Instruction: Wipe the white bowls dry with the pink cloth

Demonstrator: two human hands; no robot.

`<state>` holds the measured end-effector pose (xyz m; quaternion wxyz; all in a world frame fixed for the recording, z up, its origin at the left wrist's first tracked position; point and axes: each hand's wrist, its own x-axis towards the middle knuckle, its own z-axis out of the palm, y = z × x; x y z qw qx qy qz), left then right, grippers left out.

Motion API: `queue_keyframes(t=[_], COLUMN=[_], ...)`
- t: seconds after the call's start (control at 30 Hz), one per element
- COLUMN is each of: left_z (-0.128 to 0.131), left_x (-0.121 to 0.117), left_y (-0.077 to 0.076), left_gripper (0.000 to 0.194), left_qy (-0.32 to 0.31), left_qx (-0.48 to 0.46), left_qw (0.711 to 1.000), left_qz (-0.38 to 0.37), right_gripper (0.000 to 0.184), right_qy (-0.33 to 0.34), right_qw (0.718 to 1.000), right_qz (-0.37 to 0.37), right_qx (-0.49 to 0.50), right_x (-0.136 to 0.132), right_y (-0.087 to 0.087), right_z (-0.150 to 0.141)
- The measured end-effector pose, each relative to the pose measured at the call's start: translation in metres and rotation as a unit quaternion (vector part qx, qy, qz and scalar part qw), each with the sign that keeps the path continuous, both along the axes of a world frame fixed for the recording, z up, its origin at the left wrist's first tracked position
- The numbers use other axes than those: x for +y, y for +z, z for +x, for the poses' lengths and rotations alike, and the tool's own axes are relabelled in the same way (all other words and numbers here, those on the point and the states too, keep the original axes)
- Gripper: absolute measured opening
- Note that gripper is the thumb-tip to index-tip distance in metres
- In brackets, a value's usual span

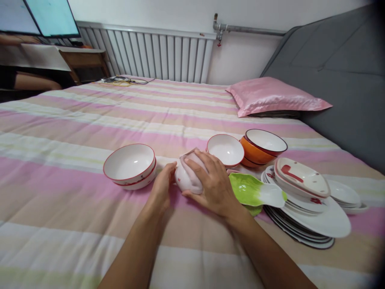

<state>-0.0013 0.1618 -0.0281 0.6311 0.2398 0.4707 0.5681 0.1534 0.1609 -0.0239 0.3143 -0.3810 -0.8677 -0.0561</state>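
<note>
Between my two hands is a pale pink bowl (187,180), turned so its rounded outside faces me, with a small red mark on its side. My right hand (215,182) curls over its top and right side, fingers wrapped round it. My left hand (164,184) holds its left edge, fingertips partly hidden behind it. Left of my hands sit two stacked white bowls (130,164) with red rims. Just beyond my right hand is another red-rimmed white bowl (225,149). Close to my right wrist lies a green-and-white cabbage-leaf dish (246,188).
Orange bowls (255,154) are stacked behind on the right. Nearer stand piled plates (333,218) topped by a squarish patterned dish (303,176), beside small white dishes (345,194). A pink pillow (276,94), cables (126,80) and a seated person (36,80) are farther off.
</note>
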Motion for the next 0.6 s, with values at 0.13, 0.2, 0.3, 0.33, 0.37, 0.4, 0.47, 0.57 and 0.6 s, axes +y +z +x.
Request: queue_keyframes(t=[0.13,0.2,0.3,0.33,0.37,0.4,0.47,0.57,0.6], left_z=[0.000,0.001,0.001,0.002,0.002,0.003,0.002,-0.001,-0.002], left_x=[0.002,0.004,0.005,0.005,0.005,0.004,0.002,-0.003,-0.004], left_y=[-0.007,-0.010,-0.013,-0.013,-0.013,-0.012,-0.009,-0.002,0.000], left_gripper=[0.024,0.022,0.017,0.016,0.016,0.015,0.014,0.014,0.015], left_qy=[-0.036,-0.039,-0.041,-0.041,-0.039,-0.034,-0.018,-0.009,-0.011], left_qx=[-0.001,-0.002,-0.025,-0.037,-0.047,-0.053,-0.048,-0.013,0.000], left_qw=[0.999,0.999,0.999,0.998,0.998,0.998,0.997,0.997,0.997], left_qz=[-0.015,-0.011,0.000,0.006,0.016,0.028,0.055,0.076,0.075], right_gripper=[0.075,0.074,0.074,0.074,0.073,0.072,0.072,0.076,0.077], right_qy=[-0.025,-0.028,-0.027,-0.026,-0.023,-0.019,-0.008,0.013,0.018], right_qw=[1.000,1.000,1.000,1.000,1.000,1.000,0.999,0.999,0.998], right_qz=[0.002,0.003,0.004,0.005,0.005,0.005,0.002,-0.008,-0.013], right_qx=[0.007,0.010,0.014,0.016,0.019,0.023,0.033,0.052,0.055], right_x=[0.003,0.004,0.004,0.003,0.003,0.003,0.002,0.000,-0.001], right_y=[-0.001,-0.002,-0.001,-0.001,0.000,0.000,0.002,0.003,0.003], right_z=[0.002,0.002,0.002,0.002,0.002,0.002,0.002,0.001,0.000])
